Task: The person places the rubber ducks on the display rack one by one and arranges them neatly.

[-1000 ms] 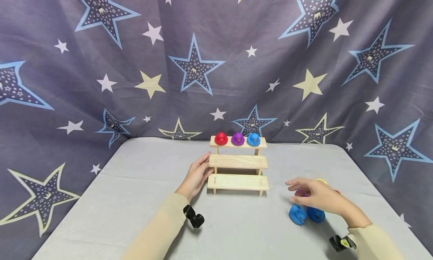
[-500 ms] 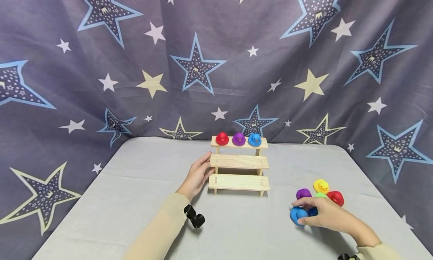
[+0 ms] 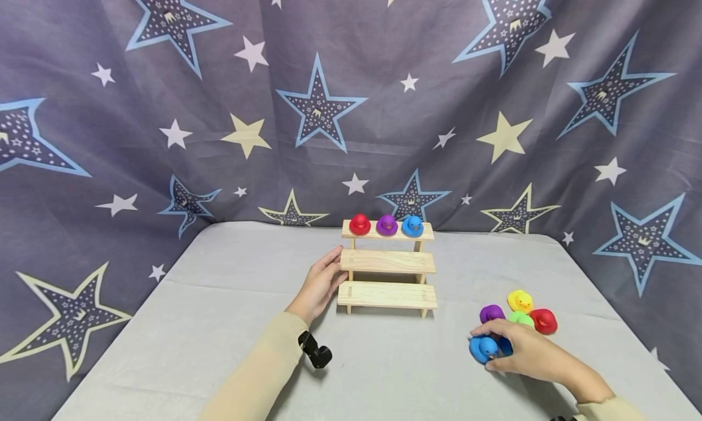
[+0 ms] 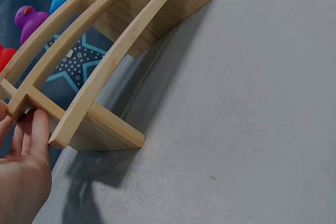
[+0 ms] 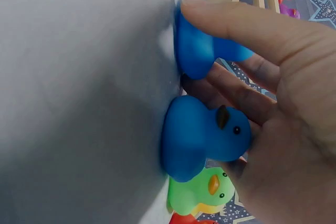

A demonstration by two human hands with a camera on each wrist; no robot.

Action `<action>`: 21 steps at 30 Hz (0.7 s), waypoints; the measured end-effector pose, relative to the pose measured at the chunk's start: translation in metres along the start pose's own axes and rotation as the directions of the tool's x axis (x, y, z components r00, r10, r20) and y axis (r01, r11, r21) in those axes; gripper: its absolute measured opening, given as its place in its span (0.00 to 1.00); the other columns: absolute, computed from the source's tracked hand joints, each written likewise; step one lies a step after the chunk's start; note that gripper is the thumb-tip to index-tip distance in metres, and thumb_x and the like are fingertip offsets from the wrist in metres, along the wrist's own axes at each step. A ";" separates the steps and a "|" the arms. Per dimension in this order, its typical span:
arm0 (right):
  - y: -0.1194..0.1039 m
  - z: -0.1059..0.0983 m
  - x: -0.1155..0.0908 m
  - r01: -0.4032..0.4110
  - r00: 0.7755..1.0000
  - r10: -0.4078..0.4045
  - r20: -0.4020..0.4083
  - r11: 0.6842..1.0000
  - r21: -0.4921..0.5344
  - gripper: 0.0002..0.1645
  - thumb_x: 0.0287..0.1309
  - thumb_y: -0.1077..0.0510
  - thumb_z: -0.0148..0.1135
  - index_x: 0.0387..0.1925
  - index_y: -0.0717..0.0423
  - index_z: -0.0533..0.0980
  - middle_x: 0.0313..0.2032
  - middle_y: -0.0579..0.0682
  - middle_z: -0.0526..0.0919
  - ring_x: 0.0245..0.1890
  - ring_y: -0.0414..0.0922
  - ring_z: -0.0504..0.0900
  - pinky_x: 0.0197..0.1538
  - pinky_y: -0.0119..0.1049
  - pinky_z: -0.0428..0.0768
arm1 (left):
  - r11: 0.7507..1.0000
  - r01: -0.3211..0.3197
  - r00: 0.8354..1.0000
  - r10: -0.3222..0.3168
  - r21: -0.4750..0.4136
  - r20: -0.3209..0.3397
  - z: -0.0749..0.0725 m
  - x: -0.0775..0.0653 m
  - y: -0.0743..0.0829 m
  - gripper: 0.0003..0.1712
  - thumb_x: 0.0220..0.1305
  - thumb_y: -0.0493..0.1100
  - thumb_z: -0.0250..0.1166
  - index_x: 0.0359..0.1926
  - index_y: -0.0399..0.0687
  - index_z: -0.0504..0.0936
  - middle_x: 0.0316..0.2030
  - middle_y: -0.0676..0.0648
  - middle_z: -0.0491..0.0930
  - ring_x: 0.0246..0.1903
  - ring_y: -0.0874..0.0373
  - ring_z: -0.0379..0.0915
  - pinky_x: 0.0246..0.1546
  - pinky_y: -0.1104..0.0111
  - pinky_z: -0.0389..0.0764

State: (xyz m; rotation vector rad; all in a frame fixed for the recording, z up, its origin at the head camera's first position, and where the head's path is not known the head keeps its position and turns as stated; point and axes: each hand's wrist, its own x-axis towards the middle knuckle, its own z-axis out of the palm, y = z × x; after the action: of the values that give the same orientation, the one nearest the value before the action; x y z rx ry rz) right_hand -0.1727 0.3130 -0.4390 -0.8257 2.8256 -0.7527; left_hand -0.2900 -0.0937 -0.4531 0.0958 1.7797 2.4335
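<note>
A three-tier wooden display stand stands mid-table, with a red rubber duck, a purple one and a blue one on its top tier. My left hand grips the stand's left side, its fingers behind the upright beside the middle tier in the left wrist view. At the right, my right hand pinches another blue rubber duck between thumb and fingers, low at the tabletop. A further blue duck sits under that palm, mostly hidden in the head view.
Beyond the right hand sit a purple duck, a yellow duck, a light green duck and a red duck, close together on the grey table cover. A star-patterned curtain hangs behind the table.
My right hand has come down and toward me, closing its thumb and fingers on the front blue duck and uncovering the ducks behind. The left hand stays on the stand.
</note>
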 end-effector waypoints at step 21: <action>-0.012 -0.010 0.006 0.039 0.998 -0.039 -0.043 0.999 -0.005 0.30 0.50 0.47 0.77 0.55 0.46 0.80 0.50 0.46 0.82 0.44 0.37 0.77 0.47 0.38 0.86 | 1.000 0.002 1.000 -0.002 -0.002 -0.004 0.000 0.000 0.001 0.31 0.75 0.31 0.46 0.76 0.39 0.58 0.72 0.37 0.60 0.70 0.45 0.59 0.69 0.62 0.70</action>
State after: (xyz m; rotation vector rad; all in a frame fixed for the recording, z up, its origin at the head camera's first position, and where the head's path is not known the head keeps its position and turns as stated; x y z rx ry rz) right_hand -0.1740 0.3054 -0.4246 -0.8782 2.8574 -0.7786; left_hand -0.2902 -0.0936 -0.4525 0.0890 1.7774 2.4356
